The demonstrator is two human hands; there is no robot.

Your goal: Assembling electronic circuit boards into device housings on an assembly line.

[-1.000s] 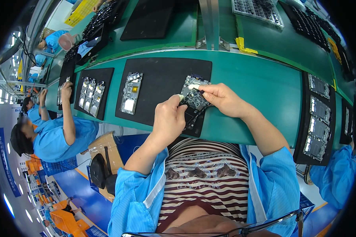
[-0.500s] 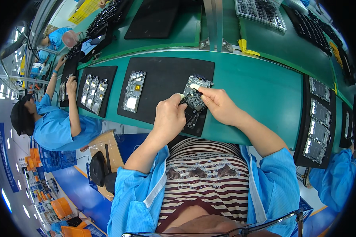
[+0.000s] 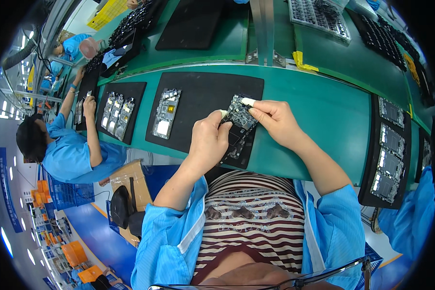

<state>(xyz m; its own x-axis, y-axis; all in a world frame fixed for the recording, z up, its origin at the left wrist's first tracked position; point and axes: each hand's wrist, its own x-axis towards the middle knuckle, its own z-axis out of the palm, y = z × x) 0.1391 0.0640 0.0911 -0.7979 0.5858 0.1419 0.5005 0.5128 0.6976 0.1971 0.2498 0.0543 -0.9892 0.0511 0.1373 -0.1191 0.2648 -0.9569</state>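
Between both hands a dark circuit board (image 3: pixel 241 119) is held tilted over the right part of a black foam mat (image 3: pixel 198 101). My left hand (image 3: pixel 209 137) is closed on the board's left edge. Thumb and index finger of my right hand (image 3: pixel 277 121) pinch its upper right edge. White finger cots cover some of the fingertips. Partly hidden beneath the held board, a second circuit board (image 3: pixel 237 151) lies near the mat's front edge. Toward the mat's left side rests another circuit board (image 3: pixel 167 114) with a silver square and a yellow patch.
Left of the mat, a smaller black mat (image 3: pixel 130 91) bears several boards, with a co-worker in blue (image 3: pixel 72 150) beyond. At right, a black tray (image 3: pixel 369 191) carries several boards. A metal post (image 3: pixel 263 34) rises behind the green bench (image 3: pixel 319 116).
The held board has been tipped up and turned, showing more of its face. My right hand has shifted slightly right and upward, its fingers now at the board's edge.
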